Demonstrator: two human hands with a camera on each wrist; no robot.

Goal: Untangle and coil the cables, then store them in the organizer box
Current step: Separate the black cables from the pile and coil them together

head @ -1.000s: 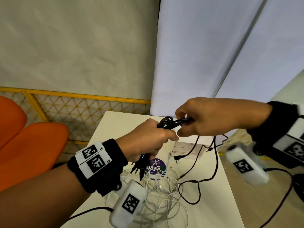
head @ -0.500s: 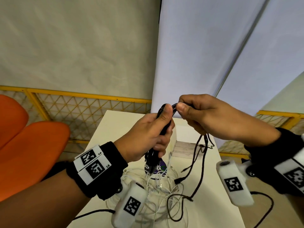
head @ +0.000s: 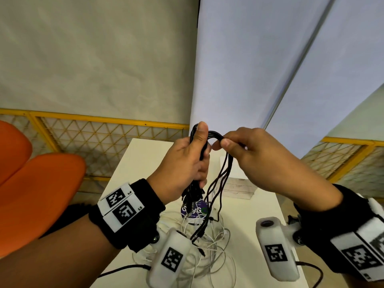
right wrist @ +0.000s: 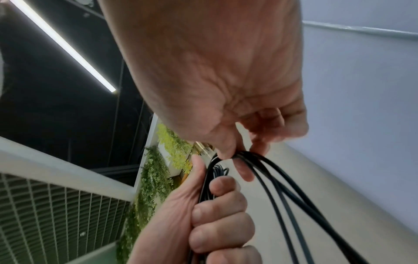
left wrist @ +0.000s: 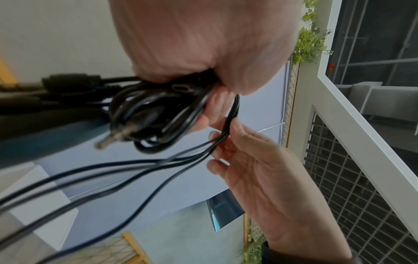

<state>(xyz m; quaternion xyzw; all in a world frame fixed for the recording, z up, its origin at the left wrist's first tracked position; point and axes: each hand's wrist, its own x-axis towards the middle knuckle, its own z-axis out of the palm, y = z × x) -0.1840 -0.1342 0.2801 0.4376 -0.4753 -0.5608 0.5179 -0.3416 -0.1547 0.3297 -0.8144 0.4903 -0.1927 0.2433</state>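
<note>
Left hand (head: 182, 163) is gripping black cable bundle (head: 200, 161) in curled fingers, thumb up along it. Right hand (head: 255, 156) is pinching its loop beside the left thumb, strands hanging below over white cables (head: 209, 246) on table (head: 259, 215).

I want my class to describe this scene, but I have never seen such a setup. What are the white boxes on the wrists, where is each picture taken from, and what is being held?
No machine here: a person works with bare hands. One picture comes from a head camera; the other two from the white box cameras strapped at each wrist, looking along the fingers. The left hand grips a bundle of thin black cables, thumb up. The right hand pinches strands looping off its top. Below, on the white table, lie tangled thin white wires and a clear plastic box; what it holds is not visible.
</note>
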